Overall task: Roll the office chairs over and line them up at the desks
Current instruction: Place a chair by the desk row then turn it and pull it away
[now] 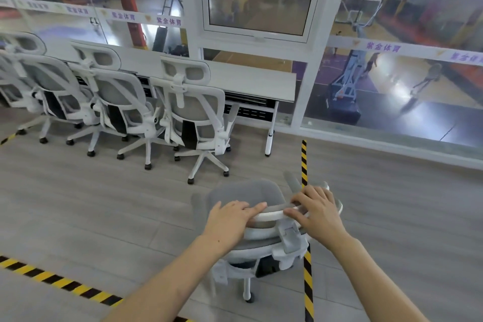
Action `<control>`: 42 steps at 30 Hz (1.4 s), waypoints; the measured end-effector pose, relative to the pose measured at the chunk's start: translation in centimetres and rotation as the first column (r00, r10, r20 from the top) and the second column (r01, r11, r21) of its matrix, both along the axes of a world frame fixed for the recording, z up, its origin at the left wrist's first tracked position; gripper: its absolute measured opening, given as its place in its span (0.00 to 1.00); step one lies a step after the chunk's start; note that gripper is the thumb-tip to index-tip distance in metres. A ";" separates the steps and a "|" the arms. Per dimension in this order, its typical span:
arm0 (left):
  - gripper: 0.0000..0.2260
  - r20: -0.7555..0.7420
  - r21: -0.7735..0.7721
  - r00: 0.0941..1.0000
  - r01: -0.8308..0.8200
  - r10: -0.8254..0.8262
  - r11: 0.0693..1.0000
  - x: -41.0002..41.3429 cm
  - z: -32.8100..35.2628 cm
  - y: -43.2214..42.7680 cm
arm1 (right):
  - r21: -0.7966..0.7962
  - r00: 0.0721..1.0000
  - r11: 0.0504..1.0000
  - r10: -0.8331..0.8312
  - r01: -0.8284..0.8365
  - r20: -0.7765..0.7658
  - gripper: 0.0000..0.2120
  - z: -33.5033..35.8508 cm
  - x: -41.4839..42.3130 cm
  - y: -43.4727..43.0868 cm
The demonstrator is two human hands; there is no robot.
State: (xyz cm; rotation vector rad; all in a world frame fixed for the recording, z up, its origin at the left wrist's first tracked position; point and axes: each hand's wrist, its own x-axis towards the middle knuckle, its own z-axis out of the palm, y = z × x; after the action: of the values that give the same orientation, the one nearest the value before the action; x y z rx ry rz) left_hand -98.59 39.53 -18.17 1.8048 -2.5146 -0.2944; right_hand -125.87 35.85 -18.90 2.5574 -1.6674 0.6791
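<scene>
With the left hand [231, 219] laid along the headrest [274, 214] rim and the right hand [317, 214] curled over it, the chair [248, 195] stands on the floor beside the striped tape [304, 159], so an even two-handed push probably steers it best to the desk's [251, 78] free right end, beside the parked chairs [194, 110].

bare floor [109, 204] ahead, parked chairs [194, 110] along desk [251, 81], right end free
</scene>
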 end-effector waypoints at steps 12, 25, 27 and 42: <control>0.47 -0.061 -0.020 0.995 -0.081 0.079 0.997 9.0 -0.4 -0.4 | -0.084 0.987 0.984 -0.154 0.156 0.039 0.17 -1.3 11.4 2.1; 0.44 -0.244 0.448 0.842 -0.343 0.482 0.826 11.3 -7.8 -1.8 | 0.356 0.872 0.864 -0.443 0.355 0.206 0.51 -6.0 4.8 3.8; 0.50 -0.254 0.469 0.809 -0.376 0.530 0.799 10.1 -8.5 -2.1 | 0.460 0.873 0.816 -0.461 0.349 0.156 0.53 -7.2 3.8 2.9; 0.62 -0.242 0.474 0.791 -0.409 0.562 0.780 7.2 -10.0 -9.6 | 0.538 0.877 0.743 -0.480 0.399 0.011 0.59 -8.8 0.3 -3.5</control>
State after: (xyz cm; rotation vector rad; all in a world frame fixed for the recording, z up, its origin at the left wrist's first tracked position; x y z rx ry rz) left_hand -91.39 29.93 -28.16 2.2026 -1.7191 -1.0698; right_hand -125.60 32.31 -27.73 2.2498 -2.7125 0.4247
